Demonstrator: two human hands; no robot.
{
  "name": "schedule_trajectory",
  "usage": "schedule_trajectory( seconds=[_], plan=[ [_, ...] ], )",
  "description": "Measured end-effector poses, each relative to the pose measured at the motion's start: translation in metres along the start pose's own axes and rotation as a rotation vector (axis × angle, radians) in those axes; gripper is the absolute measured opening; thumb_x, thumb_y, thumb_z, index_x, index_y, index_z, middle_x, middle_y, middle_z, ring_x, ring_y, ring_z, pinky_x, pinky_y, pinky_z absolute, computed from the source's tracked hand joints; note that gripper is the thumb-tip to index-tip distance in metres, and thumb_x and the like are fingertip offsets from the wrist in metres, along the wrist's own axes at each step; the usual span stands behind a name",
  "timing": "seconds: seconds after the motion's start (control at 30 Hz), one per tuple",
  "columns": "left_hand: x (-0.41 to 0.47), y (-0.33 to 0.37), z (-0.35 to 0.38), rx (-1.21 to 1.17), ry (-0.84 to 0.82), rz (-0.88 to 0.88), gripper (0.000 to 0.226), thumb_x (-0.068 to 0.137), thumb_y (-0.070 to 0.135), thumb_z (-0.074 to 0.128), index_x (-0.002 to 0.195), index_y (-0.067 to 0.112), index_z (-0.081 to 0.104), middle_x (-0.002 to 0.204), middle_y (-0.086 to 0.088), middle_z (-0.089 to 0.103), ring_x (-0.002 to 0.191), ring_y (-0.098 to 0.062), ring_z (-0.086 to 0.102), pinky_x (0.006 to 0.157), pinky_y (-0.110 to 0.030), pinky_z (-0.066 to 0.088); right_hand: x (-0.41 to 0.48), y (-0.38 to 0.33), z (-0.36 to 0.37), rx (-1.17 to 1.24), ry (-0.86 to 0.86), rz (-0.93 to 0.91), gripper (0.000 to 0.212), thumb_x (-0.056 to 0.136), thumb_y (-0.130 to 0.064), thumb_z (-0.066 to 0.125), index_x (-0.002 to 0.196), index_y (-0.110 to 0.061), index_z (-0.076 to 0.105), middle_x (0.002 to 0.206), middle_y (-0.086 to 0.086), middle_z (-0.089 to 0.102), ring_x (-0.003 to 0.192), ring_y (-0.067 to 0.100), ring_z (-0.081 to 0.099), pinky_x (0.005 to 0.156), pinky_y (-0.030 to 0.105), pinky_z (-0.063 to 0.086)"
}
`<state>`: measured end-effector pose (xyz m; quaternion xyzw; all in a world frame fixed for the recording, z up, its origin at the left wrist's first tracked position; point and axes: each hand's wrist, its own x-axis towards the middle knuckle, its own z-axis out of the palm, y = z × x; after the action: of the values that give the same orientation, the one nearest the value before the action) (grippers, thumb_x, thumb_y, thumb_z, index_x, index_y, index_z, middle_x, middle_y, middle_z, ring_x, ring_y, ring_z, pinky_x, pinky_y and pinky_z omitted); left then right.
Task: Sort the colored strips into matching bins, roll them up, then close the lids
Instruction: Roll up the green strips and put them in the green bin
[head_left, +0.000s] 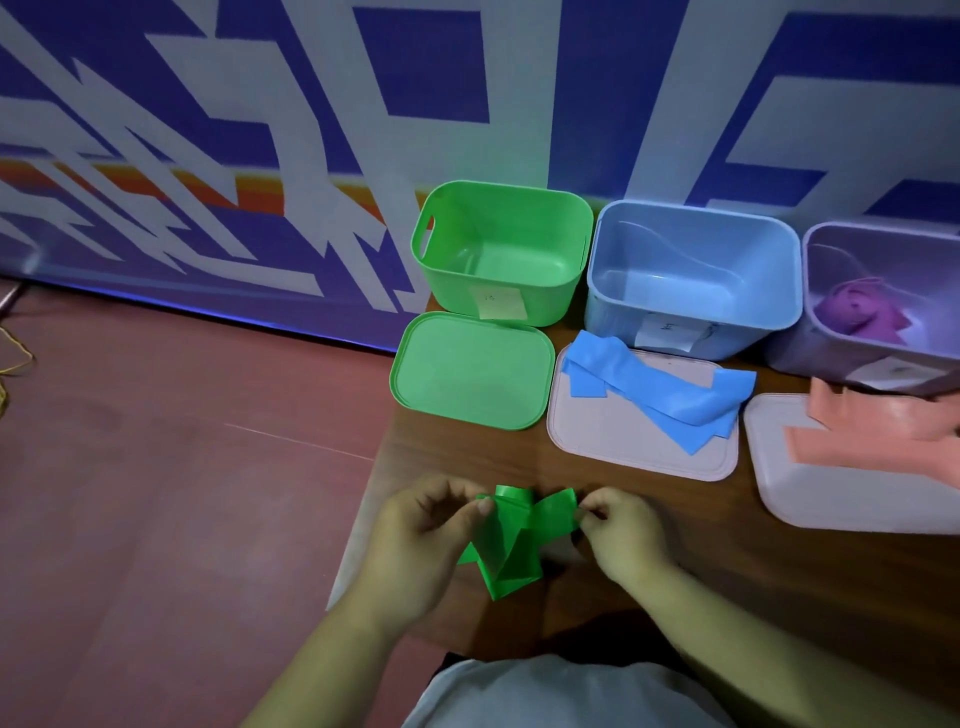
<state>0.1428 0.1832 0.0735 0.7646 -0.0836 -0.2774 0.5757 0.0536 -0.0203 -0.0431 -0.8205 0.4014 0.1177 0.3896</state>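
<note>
At near table edge: left hand (426, 525) and right hand (618, 530) both on green strip (511, 545). Left thumb and curled fingers pinch its upper left fold; right fingertips pinch its upper right end. Strip is crumpled between the hands, with loose folds hanging down toward the person, over the dark wooden table (467, 457).

Beyond the hands: green lid (470, 371) lies flat, overhanging the table's left edge. Just behind it, touching or nearly so, stands the green bin (457, 291), uncovered, with a paper label (501, 304) on its front wall.

To the right: blue strip (660, 389) is draped loosely across a pale lid (623, 452) lying flat. Blue bin (618, 317) stands behind it, uncovered and labelled on the front.

Farther right, partly cut off by the frame: purple bin (795, 353) holding a rolled purple strip (857, 309). In front of it, a pink strip (872, 431) lies across a second pale lid (831, 499).

Surroundings: blue-and-white patterned wall (311, 130) behind the bins; reddish floor (156, 467) left of the table.
</note>
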Motion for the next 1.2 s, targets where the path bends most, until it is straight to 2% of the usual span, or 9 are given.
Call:
schedule_trajectory(
  seconds=[0.13, 0.27, 0.4, 0.5, 0.6, 0.7, 0.9, 1.07, 1.2],
  plan=[
    [0.002, 0.011, -0.003, 0.009, -0.044, 0.02, 0.015, 0.089, 0.005, 0.068, 0.078, 0.013, 0.073, 0.074, -0.009, 0.074, 0.073, -0.022, 0.071, 0.071, -0.033, 0.056, -0.011, -0.018, -0.025, 0.237, -0.052, -0.04, 0.009, 0.081, -0.013, 0.075, 0.074, -0.018, 0.072, 0.072, -0.006, 0.073, 0.072, 0.006, 0.068, 0.059, 0.016, 0.045],
    [0.005, 0.023, -0.008, 0.009, -0.033, 0.068, 0.016, 0.085, 0.001, 0.07, 0.078, 0.015, 0.075, 0.074, -0.003, 0.075, 0.071, -0.01, 0.068, 0.068, -0.023, 0.053, -0.025, -0.039, -0.052, 0.34, -0.042, -0.076, 0.01, 0.079, -0.012, 0.076, 0.073, -0.02, 0.075, 0.07, -0.006, 0.074, 0.07, 0.006, 0.069, 0.068, 0.025, 0.052],
    [0.003, 0.037, -0.008, -0.049, -0.012, 0.119, 0.015, 0.081, 0.0, 0.072, 0.077, 0.013, 0.076, 0.076, -0.005, 0.075, 0.073, -0.011, 0.068, 0.07, -0.024, 0.054, -0.044, -0.061, -0.082, 0.402, -0.011, -0.177, 0.014, 0.08, -0.011, 0.078, 0.077, -0.025, 0.075, 0.074, -0.007, 0.074, 0.071, 0.002, 0.068, 0.068, 0.015, 0.052],
    [-0.003, 0.048, -0.002, -0.058, -0.022, 0.156, 0.019, 0.082, -0.004, 0.071, 0.076, 0.013, 0.075, 0.076, -0.006, 0.075, 0.071, -0.011, 0.068, 0.069, -0.022, 0.053, -0.057, -0.074, -0.105, 0.372, 0.005, -0.256, 0.013, 0.081, -0.015, 0.077, 0.081, -0.027, 0.074, 0.078, -0.009, 0.074, 0.073, 0.0, 0.068, 0.069, 0.012, 0.051],
    [-0.009, 0.058, 0.008, -0.028, -0.046, 0.205, 0.018, 0.081, 0.004, 0.073, 0.079, 0.021, 0.077, 0.078, -0.004, 0.076, 0.074, -0.011, 0.069, 0.072, -0.025, 0.054, -0.07, -0.082, -0.127, 0.343, 0.008, -0.301, 0.008, 0.081, -0.018, 0.077, 0.083, -0.026, 0.076, 0.079, -0.011, 0.074, 0.072, -0.003, 0.067, 0.066, 0.005, 0.047],
    [-0.018, 0.073, 0.018, 0.046, -0.054, 0.305, 0.007, 0.081, 0.017, 0.077, 0.08, 0.024, 0.076, 0.084, -0.002, 0.072, 0.08, -0.015, 0.069, 0.074, -0.029, 0.054, -0.082, -0.088, -0.149, 0.353, -0.003, -0.34, 0.004, 0.08, -0.021, 0.077, 0.081, -0.025, 0.076, 0.08, -0.012, 0.075, 0.074, 0.0, 0.068, 0.073, 0.014, 0.052],
    [-0.038, 0.105, 0.044, 0.064, -0.044, 0.412, 0.009, 0.079, 0.02, 0.078, 0.081, 0.029, 0.077, 0.082, 0.001, 0.073, 0.078, -0.014, 0.07, 0.071, -0.023, 0.052, -0.108, -0.092, -0.191, 0.513, -0.061, -0.39, 0.002, 0.078, -0.02, 0.078, 0.078, -0.021, 0.077, 0.081, -0.006, 0.076, 0.079, 0.011, 0.071, 0.08, 0.025, 0.055],
    [-0.053, 0.128, 0.071, -0.065, -0.004, 0.453, 0.014, 0.07, 0.009, 0.075, 0.08, 0.019, 0.076, 0.077, 0.002, 0.075, 0.07, -0.006, 0.069, 0.067, -0.016, 0.053, -0.126, -0.088, -0.219, 0.654, -0.144, -0.369, 0.002, 0.079, -0.014, 0.077, 0.081, -0.015, 0.077, 0.079, 0.0, 0.076, 0.073, 0.006, 0.068, 0.073, 0.023, 0.05],
    [-0.058, 0.136, 0.087, -0.062, -0.004, 0.494, 0.023, 0.073, -0.002, 0.077, 0.083, 0.017, 0.073, 0.076, -0.006, 0.072, 0.068, -0.01, 0.066, 0.065, -0.019, 0.053, -0.134, -0.082, -0.236, 0.719, -0.216, -0.33, 0.002, 0.078, -0.014, 0.077, 0.078, -0.016, 0.078, 0.078, 0.0, 0.074, 0.074, 0.009, 0.065, 0.075, 0.027, 0.049]
  ],
)
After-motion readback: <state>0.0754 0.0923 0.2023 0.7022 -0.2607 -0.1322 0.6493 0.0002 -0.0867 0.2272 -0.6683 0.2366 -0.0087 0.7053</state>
